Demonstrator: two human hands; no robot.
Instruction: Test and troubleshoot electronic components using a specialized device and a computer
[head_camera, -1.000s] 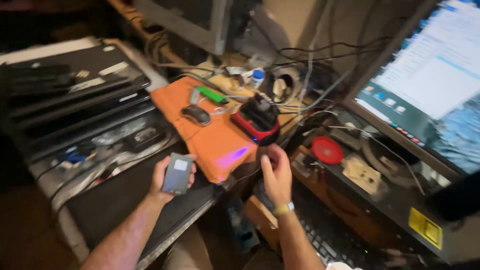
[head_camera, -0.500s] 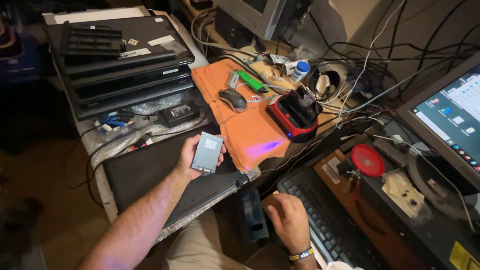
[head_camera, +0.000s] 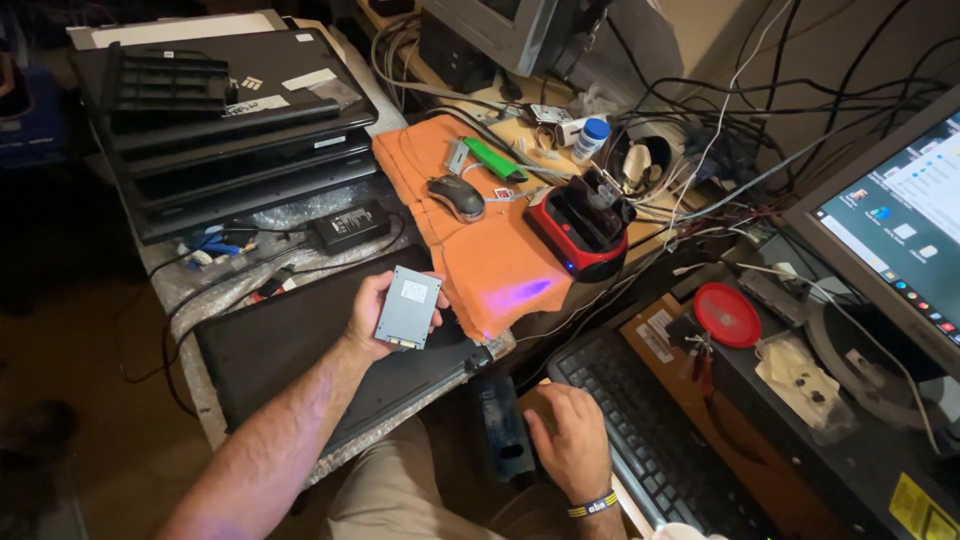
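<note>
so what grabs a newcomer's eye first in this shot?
Probably the flat grey rectangular drive held up in the left hand, over a closed black laptop. Behind it, the bright orange cloth carries a red-and-black docking station and a dark computer mouse. The right hand rests at the near edge of a black keyboard, beside the lit monitor on the right.

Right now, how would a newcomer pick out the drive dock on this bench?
Start at the orange cloth in the middle of the bench. At its right edge stands the red-and-black drive dock, right of the grey mouse. It alone is red-bodied with open top slots.
</note>
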